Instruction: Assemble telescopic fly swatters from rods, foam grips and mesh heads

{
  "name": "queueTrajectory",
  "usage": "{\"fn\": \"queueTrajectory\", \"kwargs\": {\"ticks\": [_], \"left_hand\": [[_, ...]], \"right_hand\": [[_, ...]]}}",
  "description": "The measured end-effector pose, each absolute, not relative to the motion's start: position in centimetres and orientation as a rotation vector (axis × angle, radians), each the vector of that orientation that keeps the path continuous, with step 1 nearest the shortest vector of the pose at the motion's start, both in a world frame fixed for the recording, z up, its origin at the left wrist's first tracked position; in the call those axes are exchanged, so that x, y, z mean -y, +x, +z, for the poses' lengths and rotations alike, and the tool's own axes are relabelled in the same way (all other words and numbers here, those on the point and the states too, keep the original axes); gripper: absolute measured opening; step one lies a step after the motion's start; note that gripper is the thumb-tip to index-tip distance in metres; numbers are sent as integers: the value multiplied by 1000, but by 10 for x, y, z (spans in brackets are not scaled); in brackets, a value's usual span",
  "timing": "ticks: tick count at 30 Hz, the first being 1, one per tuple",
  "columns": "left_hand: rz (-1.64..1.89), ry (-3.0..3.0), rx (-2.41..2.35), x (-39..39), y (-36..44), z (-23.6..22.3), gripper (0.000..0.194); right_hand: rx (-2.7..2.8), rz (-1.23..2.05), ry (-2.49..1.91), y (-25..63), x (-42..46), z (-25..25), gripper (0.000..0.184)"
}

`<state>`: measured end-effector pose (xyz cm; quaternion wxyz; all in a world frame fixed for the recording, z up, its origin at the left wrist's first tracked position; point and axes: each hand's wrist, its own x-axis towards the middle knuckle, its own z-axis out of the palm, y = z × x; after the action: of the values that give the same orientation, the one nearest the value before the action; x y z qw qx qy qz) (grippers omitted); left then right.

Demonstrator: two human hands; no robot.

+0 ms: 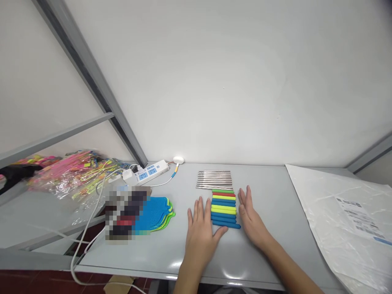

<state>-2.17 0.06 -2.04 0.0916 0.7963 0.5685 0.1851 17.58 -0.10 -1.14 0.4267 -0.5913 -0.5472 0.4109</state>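
Side by side on the grey table lies a row of coloured sticks [224, 208], in blue, yellow, red and green. Beyond it, several thin metal rods [214, 179] lie parallel in a row. My left hand [200, 228] rests flat at the left ends of the sticks, fingers spread and thumb near the closest blue stick [228, 224]. On the other side, my right hand [251, 220] stands on edge by their right ends, its fingers stretched out. Neither hand is wrapped around anything.
To the left lies a stack of blue and green mesh pieces [154, 213], partly under a pixelated patch. A white power strip [150, 173] with cables sits behind it. Plastic-wrapped colourful items [82, 175] are at far left. A white plastic bag [343, 220] covers the right side.
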Motion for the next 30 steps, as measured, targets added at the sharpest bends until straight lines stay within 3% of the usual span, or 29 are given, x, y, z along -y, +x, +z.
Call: {"fn": "queueTrajectory", "kwargs": {"ticks": [11, 23, 30], "left_hand": [[584, 2379, -1789, 10, -25, -24, 73], [392, 2404, -1837, 21, -17, -25, 67], [466, 2360, -1859, 23, -20, -23, 67]], "right_hand": [[1840, 331, -1998, 171, 42, -43, 93], [1887, 329, -2088, 154, 32, -38, 88], [1905, 303, -2060, 156, 31, -37, 88]]}}
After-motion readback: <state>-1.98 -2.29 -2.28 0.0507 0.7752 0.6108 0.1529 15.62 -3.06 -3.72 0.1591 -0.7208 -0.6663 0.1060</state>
